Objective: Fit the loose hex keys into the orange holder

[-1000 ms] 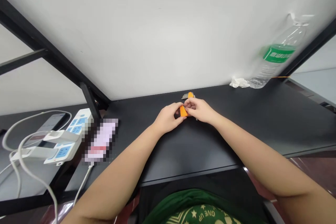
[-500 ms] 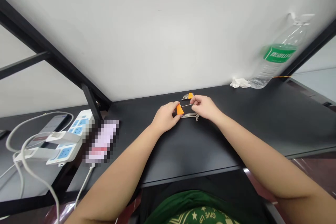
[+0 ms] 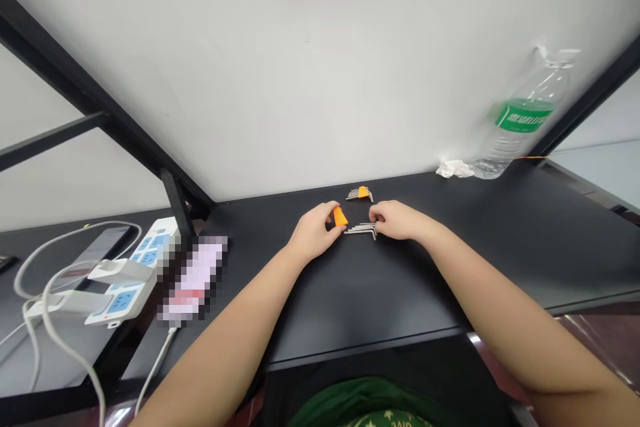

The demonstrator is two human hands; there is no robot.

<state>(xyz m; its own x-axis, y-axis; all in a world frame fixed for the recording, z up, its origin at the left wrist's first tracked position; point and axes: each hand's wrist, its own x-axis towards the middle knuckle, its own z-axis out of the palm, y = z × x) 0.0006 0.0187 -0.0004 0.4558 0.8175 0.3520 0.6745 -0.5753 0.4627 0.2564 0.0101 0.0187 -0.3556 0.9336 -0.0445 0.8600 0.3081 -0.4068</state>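
My left hand (image 3: 316,232) grips an orange hex key holder (image 3: 341,216) between thumb and fingers, just above the black desk. Several loose L-shaped hex keys (image 3: 361,229) lie side by side to the right of the holder, their bent ends toward my right hand. My right hand (image 3: 395,219) is closed at those bent ends, fingertips pinched on a hex key; the fingers partly cover the keys. Behind both hands rests a second orange holder (image 3: 363,192) filled with hex keys.
A clear bottle with a green label (image 3: 525,116) and crumpled white tissue (image 3: 454,169) are by the wall at right. To the left are a pixelated phone (image 3: 195,277) on a cable, a white power strip (image 3: 145,273) with plugs, and a black metal frame (image 3: 175,197).
My right hand has moved down from the holder to the loose hex keys. The thin key that bridged hand and holder no longer shows there. The view has tilted up slightly.
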